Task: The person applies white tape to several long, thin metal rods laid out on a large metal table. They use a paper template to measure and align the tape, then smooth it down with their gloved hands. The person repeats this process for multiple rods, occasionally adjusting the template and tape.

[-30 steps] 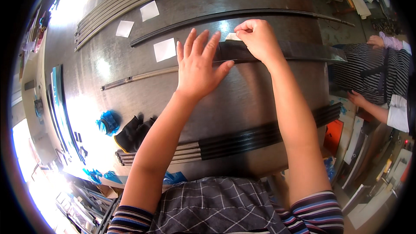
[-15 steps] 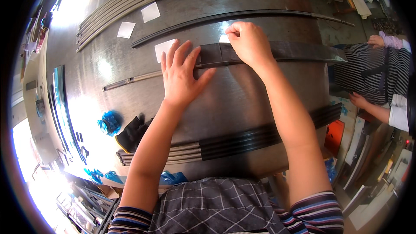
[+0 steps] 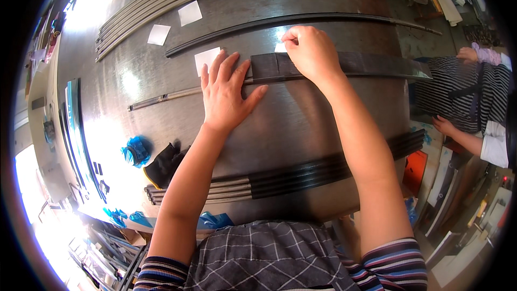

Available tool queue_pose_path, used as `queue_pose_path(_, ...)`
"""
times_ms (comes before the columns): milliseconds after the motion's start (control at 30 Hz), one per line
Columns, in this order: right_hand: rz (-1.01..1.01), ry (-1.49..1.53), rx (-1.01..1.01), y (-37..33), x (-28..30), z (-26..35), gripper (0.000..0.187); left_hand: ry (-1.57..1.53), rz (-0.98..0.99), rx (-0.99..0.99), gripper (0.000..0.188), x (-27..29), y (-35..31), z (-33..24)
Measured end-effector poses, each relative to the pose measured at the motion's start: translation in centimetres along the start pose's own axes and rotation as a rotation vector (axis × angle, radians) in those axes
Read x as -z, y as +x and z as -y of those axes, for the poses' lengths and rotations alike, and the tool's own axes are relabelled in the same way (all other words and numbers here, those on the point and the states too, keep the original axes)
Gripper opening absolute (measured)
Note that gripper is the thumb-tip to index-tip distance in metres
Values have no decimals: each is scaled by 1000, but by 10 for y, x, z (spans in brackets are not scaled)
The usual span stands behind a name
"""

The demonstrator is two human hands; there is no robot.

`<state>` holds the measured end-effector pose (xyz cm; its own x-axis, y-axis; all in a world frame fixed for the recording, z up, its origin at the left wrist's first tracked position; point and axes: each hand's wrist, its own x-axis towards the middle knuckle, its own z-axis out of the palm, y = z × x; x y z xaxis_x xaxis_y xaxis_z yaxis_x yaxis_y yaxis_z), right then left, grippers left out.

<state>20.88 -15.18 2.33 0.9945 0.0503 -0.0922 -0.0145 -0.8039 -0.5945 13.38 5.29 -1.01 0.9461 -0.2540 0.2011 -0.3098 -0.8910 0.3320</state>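
The dark sheet [image 3: 377,66] lies long and flat across the middle of the table [image 3: 301,108], its right end reaching the table's edge. A thin rod [image 3: 172,96] runs along its near side and sticks out bare to the left. The right hand [image 3: 312,54] rests over the sheet, thumb and forefinger pinched together, seemingly on a small white slip [image 3: 280,48] at the sheet's far edge. The left hand [image 3: 223,99] grips nothing: it is spread palm down across the rod, fingertips by a white square [image 3: 201,60].

As far as I can judge, this piece is partway: the sheet is laid out along the rod, yet most of it is flat rather than wound round. Beyond it lies a long rod [image 3: 237,32], dark for most of its length. Near me, the bundle of rods [image 3: 301,180] is already dark over its right part and bare on the left. The far rods [image 3: 177,2] look bare throughout.

Two more white squares [image 3: 158,34] lie at far left; a black glove [image 3: 161,167] and crumpled blue plastic [image 3: 135,151] lie near left. For containers, I cannot tell whether the orange thing [image 3: 415,171] below the right edge is a bin or a panel. A co-worker [image 3: 463,86] stands at the right.
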Motion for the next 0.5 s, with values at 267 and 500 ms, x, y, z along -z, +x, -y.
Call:
queue_pose_path(267, -32, -79, 36, 0, -3, 0, 16, -5, 8, 4, 58, 1, 1, -1)
queue_pose_path(500, -63, -63, 50, -2, -2, 3, 15, -7, 7, 1, 59, 1, 1, -1)
